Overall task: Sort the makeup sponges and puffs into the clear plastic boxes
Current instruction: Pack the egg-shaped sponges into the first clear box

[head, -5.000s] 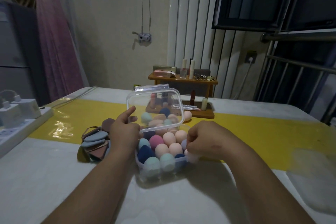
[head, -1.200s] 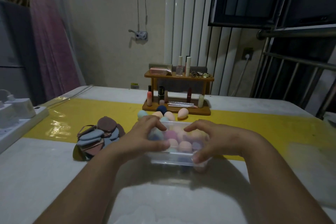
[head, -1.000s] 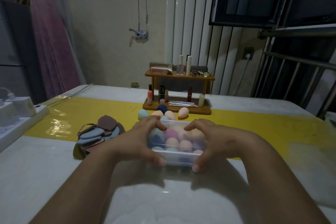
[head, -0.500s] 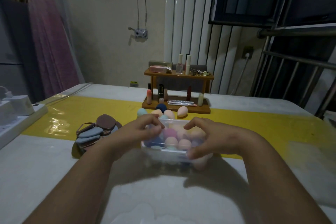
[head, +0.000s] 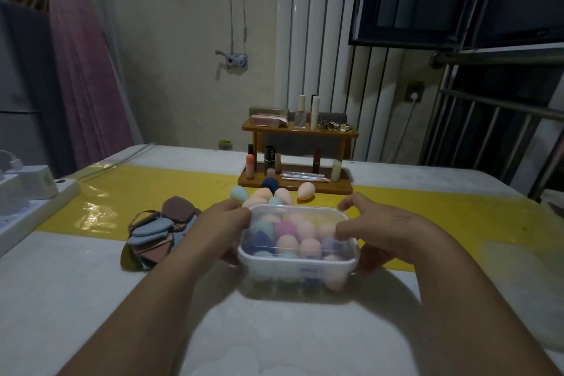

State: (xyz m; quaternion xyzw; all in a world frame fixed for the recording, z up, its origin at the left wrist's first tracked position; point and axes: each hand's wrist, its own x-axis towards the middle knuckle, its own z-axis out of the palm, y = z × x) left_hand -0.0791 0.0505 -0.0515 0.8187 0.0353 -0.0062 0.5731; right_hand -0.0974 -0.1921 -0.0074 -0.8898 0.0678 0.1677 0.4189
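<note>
Clear plastic box [head: 297, 265], lid apparently shut, pastel egg-shaped sponges [head: 305, 238] inside

Loose sponges [head: 268, 195] and the rack [head: 295, 183] are crowding you behind; puffs [head: 158, 230] are blocking left; near surface [head: 91, 299] is lying open.

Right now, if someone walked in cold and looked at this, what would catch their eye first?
Probably the clear plastic box at table centre, lid on, packed with pastel egg-shaped sponges, with the left hand and right hand gripping its two ends. Next, the loose sponges just behind it on the yellow runner, and the pile of flat puffs to its left.
</note>
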